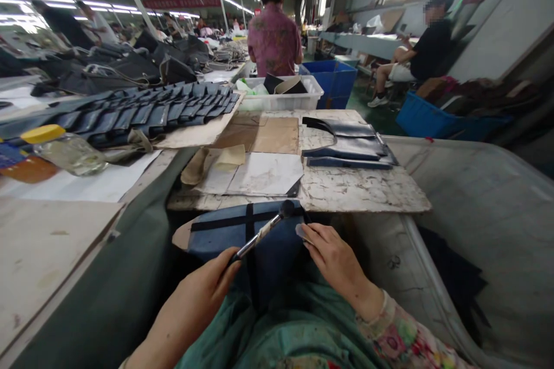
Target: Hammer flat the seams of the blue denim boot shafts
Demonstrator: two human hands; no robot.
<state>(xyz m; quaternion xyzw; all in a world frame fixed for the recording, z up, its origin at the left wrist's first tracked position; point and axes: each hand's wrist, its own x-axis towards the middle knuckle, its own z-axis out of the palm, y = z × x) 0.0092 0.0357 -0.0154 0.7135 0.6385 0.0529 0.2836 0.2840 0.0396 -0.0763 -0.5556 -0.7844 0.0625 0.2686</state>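
On my lap rests a blue leather-like bag piece (220, 240) with black straps crossing over it. A tan corner sticks out at its left end. My left hand (212, 274) is closed around the dark grip of a hammer (266, 230), which has a shiny shaft and a rounded dark head. That head is over the upper edge of the blue piece; whether it touches cannot be told. At the right edge of the piece, my right hand (335, 253) pinches a small pale flat scraper-like piece (302, 233) between thumb and fingers.
Ahead stands a worn worktable (363, 190) with stacked dark blue panels (355, 147) and white paper (268, 173). Overlapping blue pieces (151, 109) and a yellow-lidded jar (71, 153) lie left. A large pale bin (485, 202) flanks my right. A co-worker (273, 34) sits ahead.
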